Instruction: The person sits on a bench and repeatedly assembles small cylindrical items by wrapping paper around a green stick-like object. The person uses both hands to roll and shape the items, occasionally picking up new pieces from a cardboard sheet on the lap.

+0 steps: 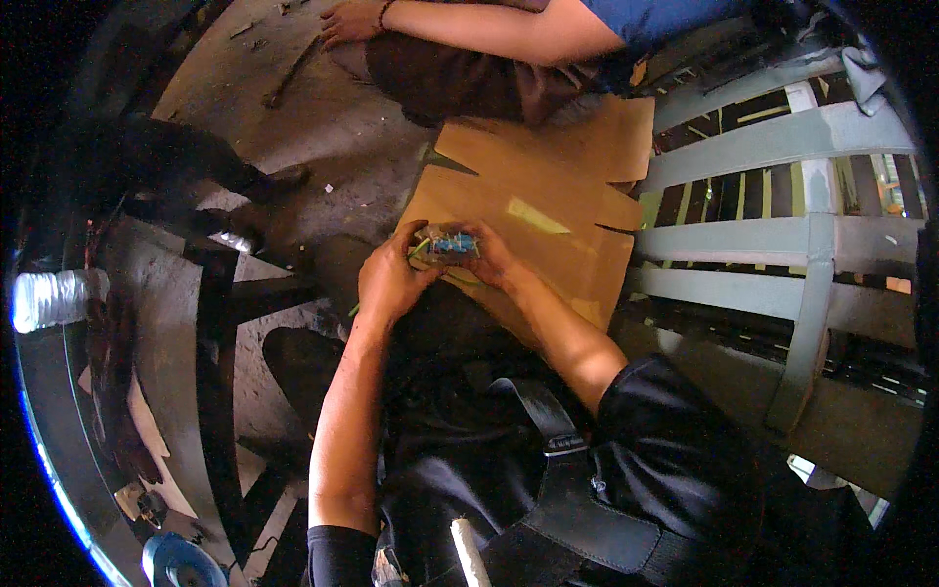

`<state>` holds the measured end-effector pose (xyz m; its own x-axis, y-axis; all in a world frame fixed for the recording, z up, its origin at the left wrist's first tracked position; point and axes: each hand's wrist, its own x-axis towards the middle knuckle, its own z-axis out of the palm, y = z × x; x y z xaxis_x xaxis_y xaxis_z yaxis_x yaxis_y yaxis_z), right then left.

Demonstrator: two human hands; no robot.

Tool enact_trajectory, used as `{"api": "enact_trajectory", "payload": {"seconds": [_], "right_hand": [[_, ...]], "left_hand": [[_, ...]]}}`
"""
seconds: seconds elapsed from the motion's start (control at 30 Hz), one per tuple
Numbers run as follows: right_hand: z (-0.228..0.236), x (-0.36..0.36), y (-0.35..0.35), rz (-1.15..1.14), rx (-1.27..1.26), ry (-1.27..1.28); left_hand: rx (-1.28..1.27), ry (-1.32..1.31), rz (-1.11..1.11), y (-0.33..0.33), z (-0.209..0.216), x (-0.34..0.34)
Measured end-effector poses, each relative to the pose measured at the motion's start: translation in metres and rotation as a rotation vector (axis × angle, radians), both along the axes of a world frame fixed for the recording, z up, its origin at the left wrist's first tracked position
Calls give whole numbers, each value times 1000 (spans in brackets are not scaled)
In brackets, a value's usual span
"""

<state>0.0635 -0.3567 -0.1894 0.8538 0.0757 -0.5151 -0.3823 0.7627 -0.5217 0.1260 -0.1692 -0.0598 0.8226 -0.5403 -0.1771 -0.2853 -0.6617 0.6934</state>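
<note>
My left hand (pixel 389 277) and my right hand (pixel 496 260) meet over a flattened brown cardboard sheet (pixel 548 186). Between the fingers of both sits a small object with blue and green parts (pixel 448 245); its exact kind is too small to tell. Both hands grip it, left from the left side, right from the right. My forearms rise from black clothing at the lower edge.
Another person sits at the top, a bare arm (pixel 469 24) with a wrist band stretched left over the concrete floor (pixel 323 117). Grey wooden slats (pixel 773 240) lie to the right. A dark metal frame (pixel 210 333) and a white plastic bottle (pixel 54 298) are at the left.
</note>
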Motion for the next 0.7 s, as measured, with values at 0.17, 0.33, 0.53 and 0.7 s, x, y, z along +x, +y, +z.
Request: {"api": "enact_trajectory", "payload": {"seconds": [0.17,0.33,0.53,0.7], "right_hand": [[-12,-9,-4,-72,-66,101],[-37,-22,-12,-75,-13,102],[-31,-21,-25,-70,44,69],[-20,-24,-42,-89,133,69]], "left_hand": [[113,-76,-81,-10,12,2],[174,-140,-151,-22,25,2],[44,-62,-89,-7,27,11],[-18,17,-36,13,10,25]]}}
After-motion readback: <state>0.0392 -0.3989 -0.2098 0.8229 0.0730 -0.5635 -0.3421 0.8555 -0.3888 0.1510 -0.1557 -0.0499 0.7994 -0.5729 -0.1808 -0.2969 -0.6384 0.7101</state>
